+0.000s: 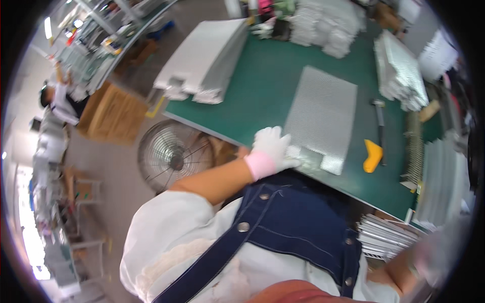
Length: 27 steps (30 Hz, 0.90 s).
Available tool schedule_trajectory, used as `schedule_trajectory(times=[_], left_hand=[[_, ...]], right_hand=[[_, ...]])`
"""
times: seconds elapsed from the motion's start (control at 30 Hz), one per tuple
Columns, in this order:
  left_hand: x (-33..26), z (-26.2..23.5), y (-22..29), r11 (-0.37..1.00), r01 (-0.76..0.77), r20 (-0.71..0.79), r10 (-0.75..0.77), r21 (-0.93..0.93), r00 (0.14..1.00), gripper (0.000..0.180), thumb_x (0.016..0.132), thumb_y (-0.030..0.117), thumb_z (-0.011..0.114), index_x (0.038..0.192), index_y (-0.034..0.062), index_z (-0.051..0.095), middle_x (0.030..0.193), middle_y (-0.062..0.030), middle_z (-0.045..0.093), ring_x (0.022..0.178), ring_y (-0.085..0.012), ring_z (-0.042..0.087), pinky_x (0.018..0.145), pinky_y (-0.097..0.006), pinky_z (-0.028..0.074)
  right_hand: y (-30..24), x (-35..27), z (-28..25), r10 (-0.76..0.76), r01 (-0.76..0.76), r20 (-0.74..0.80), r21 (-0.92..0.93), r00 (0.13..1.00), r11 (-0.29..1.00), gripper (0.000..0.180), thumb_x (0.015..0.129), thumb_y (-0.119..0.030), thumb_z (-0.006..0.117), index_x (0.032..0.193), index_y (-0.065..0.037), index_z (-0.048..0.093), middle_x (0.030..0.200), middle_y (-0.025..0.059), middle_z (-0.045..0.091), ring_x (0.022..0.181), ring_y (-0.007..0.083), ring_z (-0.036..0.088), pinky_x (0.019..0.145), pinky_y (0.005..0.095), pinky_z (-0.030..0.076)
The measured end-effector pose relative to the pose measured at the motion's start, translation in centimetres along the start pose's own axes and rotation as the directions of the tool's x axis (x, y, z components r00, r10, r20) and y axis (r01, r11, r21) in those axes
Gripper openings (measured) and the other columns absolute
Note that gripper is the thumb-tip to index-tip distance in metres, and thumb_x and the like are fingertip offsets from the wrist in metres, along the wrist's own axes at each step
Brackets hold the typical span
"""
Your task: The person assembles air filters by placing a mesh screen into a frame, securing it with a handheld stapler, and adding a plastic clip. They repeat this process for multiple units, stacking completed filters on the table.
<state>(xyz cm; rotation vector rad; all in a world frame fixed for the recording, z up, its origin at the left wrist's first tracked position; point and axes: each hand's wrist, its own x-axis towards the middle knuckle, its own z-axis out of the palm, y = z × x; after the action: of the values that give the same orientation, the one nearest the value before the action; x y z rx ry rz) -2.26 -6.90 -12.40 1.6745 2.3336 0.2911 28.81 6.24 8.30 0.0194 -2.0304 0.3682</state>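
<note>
My left hand (271,148), in a white glove with a pink cuff, is open at the near edge of the green table (262,86). Its fingers are spread beside the near left corner of a silver perforated metal sheet (323,113), and the thumb reaches the sheet's near edge. That sheet lies flat, with a small shiny patch at its near end. Far to the lower right, my right hand (429,255) is blurred by motion near the picture's rim. Whether it holds anything cannot be made out.
A hammer (379,121) and a yellow angular piece (373,155) lie right of the sheet. Stacks of pale sheets (207,55) and mesh panels (401,70) stand on the table. A floor fan (176,154) is at the left, cartons (113,113) and another person (63,103) beyond it.
</note>
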Motion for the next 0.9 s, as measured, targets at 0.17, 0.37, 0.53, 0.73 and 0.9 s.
schedule_trajectory(times=[0.17,0.37,0.53,0.73,0.9], left_hand=[[2.6,1.9,0.4,0.883,-0.438,-0.264,0.469,0.170,0.843,0.058,0.076,0.044,0.071,0.120,0.0065,0.061,0.120,-0.0191,0.056,0.114,-0.0385,0.051,0.102,-0.050,0.038],[16.0,-7.3,-0.7,0.931,-0.354,-0.413,0.357,0.087,0.838,0.034,0.083,0.035,0.064,0.091,0.0025,0.069,0.090,-0.0197,0.066,0.085,-0.0394,0.063,0.080,-0.049,0.050],[32.4,-19.8,-2.3,0.974,-0.134,-0.761,0.225,0.182,0.609,0.033,0.088,0.035,0.062,0.098,0.0051,0.072,0.093,-0.0176,0.071,0.090,-0.0347,0.068,0.082,-0.045,0.052],[41.4,-24.0,0.8,0.885,0.409,-0.278,-0.345,0.224,0.897,0.049,0.090,0.050,0.058,0.118,0.0123,0.070,0.123,-0.0100,0.067,0.113,-0.0258,0.064,0.092,-0.045,0.049],[45.5,-23.9,0.6,0.778,0.590,-0.312,-0.518,0.214,0.796,0.039,0.085,0.031,0.070,0.122,0.0188,0.070,0.133,-0.0028,0.063,0.124,-0.0266,0.057,0.097,-0.047,0.045]], right_hand=[[8.7,-14.7,14.3,0.539,-0.177,0.544,-0.580,0.643,0.795,0.070,0.082,-0.043,0.068,0.137,-0.005,0.049,0.138,0.0193,0.050,0.131,0.0382,0.042,0.109,0.0509,0.031],[9.3,-15.3,16.1,0.551,-0.259,0.575,-0.513,0.605,0.819,0.069,0.078,-0.049,0.069,0.123,0.002,0.056,0.129,0.0235,0.053,0.125,0.0403,0.043,0.107,0.0556,0.028],[10.1,-16.4,16.5,0.561,-0.290,0.558,-0.501,0.611,0.815,0.071,0.075,-0.051,0.070,0.126,-0.002,0.057,0.131,0.0203,0.052,0.126,0.0387,0.043,0.108,0.0581,0.026],[11.9,-18.1,17.0,0.586,-0.272,0.576,-0.541,0.570,0.796,0.057,0.083,-0.046,0.061,0.127,-0.010,0.057,0.130,0.0156,0.053,0.125,0.0354,0.045,0.106,0.0597,0.029],[11.8,-19.5,17.2,0.573,-0.234,0.564,-0.560,0.595,0.795,0.051,0.085,-0.040,0.056,0.128,-0.012,0.057,0.131,0.0137,0.052,0.125,0.0344,0.046,0.104,0.0612,0.032]])
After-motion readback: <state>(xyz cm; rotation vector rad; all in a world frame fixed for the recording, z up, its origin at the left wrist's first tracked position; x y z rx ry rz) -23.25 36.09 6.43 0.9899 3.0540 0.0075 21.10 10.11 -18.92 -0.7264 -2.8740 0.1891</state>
